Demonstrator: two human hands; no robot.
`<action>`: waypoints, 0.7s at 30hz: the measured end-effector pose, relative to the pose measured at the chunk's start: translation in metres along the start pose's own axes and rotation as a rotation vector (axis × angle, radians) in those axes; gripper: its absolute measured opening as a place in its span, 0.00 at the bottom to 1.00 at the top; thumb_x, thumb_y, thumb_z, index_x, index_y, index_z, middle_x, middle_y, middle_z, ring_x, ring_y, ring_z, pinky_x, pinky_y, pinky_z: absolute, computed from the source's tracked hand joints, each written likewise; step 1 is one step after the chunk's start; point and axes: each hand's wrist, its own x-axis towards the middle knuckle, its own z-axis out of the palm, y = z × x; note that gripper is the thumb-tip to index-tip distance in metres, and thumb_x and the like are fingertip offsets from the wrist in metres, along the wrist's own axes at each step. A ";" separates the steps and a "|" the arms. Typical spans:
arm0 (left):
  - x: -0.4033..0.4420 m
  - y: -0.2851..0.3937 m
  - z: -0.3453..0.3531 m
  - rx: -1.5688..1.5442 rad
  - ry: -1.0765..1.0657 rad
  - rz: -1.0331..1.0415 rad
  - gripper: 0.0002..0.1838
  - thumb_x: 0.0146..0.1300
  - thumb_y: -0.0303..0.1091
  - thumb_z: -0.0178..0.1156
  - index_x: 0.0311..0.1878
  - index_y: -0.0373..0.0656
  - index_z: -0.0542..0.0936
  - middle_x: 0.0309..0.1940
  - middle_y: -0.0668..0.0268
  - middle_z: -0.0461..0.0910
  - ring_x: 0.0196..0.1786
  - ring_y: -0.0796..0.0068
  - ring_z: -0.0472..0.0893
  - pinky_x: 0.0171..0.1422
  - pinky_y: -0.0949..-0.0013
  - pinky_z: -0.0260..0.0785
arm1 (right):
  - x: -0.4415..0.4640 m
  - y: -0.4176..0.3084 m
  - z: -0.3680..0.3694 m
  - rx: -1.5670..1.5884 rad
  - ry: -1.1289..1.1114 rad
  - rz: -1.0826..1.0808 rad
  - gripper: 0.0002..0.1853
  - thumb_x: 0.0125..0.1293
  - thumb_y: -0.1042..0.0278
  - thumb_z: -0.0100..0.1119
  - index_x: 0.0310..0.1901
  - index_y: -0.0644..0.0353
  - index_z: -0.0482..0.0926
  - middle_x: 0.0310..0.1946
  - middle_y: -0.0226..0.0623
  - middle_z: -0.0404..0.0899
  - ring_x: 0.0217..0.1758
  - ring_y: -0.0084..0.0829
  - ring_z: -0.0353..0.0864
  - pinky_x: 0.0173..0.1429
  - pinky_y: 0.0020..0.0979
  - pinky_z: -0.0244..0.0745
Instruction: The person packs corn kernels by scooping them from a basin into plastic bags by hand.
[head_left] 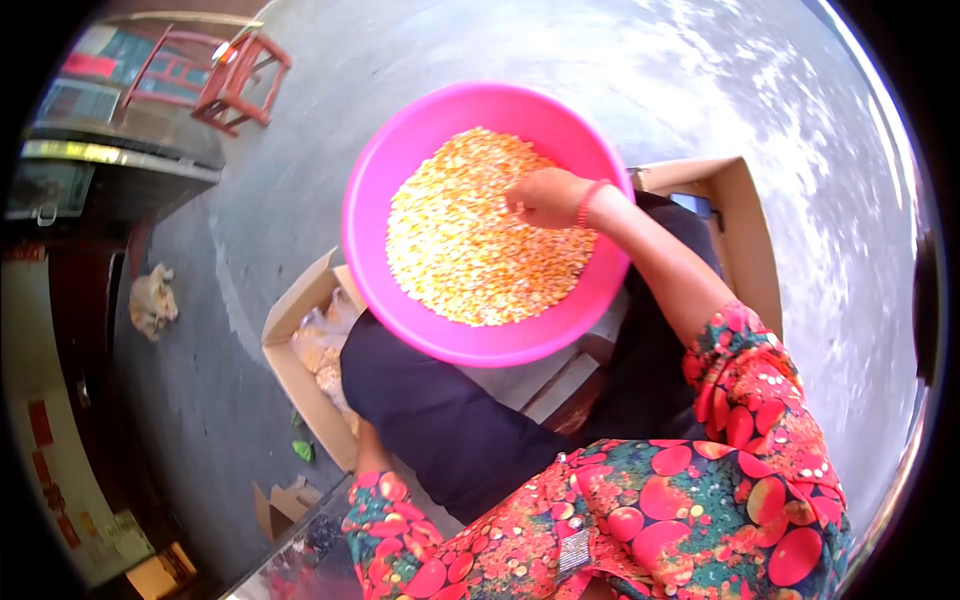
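A pink plastic basin holds a wide heap of yellow-orange corn kernels and rests on my dark-trousered legs. My right hand, with a red beaded bracelet at the wrist, is over the right part of the heap. Its fingers are curled together, and whatever they hold is too small to make out. My left hand reaches down beside my left knee, at the edge of a cardboard box; its fingers are hidden. Inside that box lies a clear plastic bag with pale contents.
Another cardboard box stands to my right, with a dark blue phone-like object in it. A red wooden stool is at the far left. A tan animal lies on the grey floor. Green scraps lie near the left box.
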 end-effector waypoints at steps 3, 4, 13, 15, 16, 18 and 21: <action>0.020 -0.006 -0.036 -0.153 0.171 0.150 0.14 0.61 0.27 0.54 0.50 0.35 0.78 0.45 0.60 0.80 0.50 0.67 0.77 0.57 0.66 0.67 | 0.007 0.001 0.005 -0.170 -0.106 0.039 0.08 0.55 0.71 0.52 0.34 0.58 0.81 0.29 0.47 0.80 0.37 0.46 0.81 0.40 0.43 0.75; 0.032 -0.007 -0.052 -0.239 0.241 0.231 0.14 0.61 0.26 0.54 0.50 0.35 0.77 0.46 0.60 0.79 0.50 0.67 0.77 0.58 0.66 0.67 | 0.008 -0.004 0.006 -0.210 -0.148 0.051 0.08 0.54 0.71 0.52 0.32 0.59 0.81 0.29 0.47 0.81 0.37 0.47 0.81 0.40 0.43 0.76; -0.058 0.293 -0.155 -0.360 0.333 0.550 0.15 0.65 0.26 0.50 0.54 0.34 0.75 0.53 0.60 0.76 0.53 0.72 0.75 0.60 0.68 0.65 | 0.014 -0.045 0.028 -0.100 -0.214 -0.107 0.10 0.49 0.71 0.59 0.33 0.65 0.84 0.34 0.48 0.82 0.40 0.46 0.82 0.43 0.42 0.77; -0.059 0.328 -0.139 -0.348 0.172 0.611 0.16 0.63 0.26 0.52 0.55 0.35 0.75 0.55 0.58 0.74 0.55 0.68 0.74 0.62 0.66 0.63 | 0.020 -0.049 0.032 -0.082 -0.197 -0.102 0.11 0.47 0.71 0.60 0.33 0.64 0.84 0.33 0.48 0.83 0.39 0.46 0.83 0.42 0.42 0.77; -0.051 0.333 -0.129 -0.345 0.160 0.623 0.16 0.63 0.26 0.52 0.55 0.35 0.75 0.55 0.58 0.74 0.55 0.68 0.74 0.62 0.66 0.63 | 0.022 -0.050 0.031 -0.076 -0.208 -0.100 0.11 0.47 0.71 0.60 0.33 0.64 0.84 0.33 0.48 0.83 0.39 0.46 0.83 0.42 0.42 0.77; -0.028 0.336 -0.101 -0.154 0.166 0.727 0.18 0.61 0.25 0.55 0.55 0.36 0.74 0.57 0.56 0.72 0.58 0.64 0.72 0.63 0.65 0.62 | 0.024 -0.052 0.024 -0.078 -0.195 -0.110 0.11 0.47 0.71 0.61 0.33 0.64 0.84 0.33 0.48 0.83 0.39 0.45 0.83 0.42 0.41 0.77; -0.019 0.340 -0.075 0.020 0.185 0.739 0.23 0.60 0.26 0.56 0.60 0.36 0.70 0.58 0.52 0.70 0.62 0.57 0.69 0.66 0.62 0.59 | 0.020 -0.050 0.014 -0.077 -0.151 -0.113 0.11 0.47 0.70 0.61 0.33 0.63 0.84 0.33 0.47 0.83 0.39 0.44 0.83 0.41 0.41 0.77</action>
